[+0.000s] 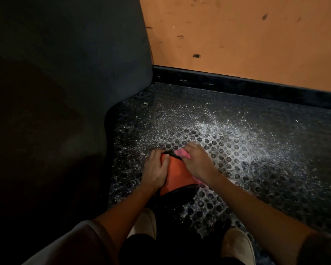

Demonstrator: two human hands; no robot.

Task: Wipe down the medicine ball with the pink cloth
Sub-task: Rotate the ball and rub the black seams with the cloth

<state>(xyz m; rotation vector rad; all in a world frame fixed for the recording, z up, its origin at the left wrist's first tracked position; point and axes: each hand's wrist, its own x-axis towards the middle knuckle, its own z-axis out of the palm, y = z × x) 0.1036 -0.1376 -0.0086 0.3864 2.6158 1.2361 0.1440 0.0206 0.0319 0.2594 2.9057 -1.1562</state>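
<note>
Left hand (157, 169) curls round the left side of the medicine ball (177, 175), steadying what is likely heavy, firm and roll-prone on the studded floor (256, 150), while right hand (196, 162) bunches the soft pink cloth (181, 154) against its top.

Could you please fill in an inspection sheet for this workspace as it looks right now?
Surface: dark studded rubber floor, dusted with white specks.
Job's things: orange-and-black medicine ball on the floor; pink cloth against its upper right side.
Clutter: nothing seen apart from the specks.
Grippers: left hand grips the ball's left side; right hand holds the cloth on the ball.
Cables: nothing seen.
Surroundings: scuffed orange wall, black baseboard, dark padded panel at left, two light shoes below.
</note>
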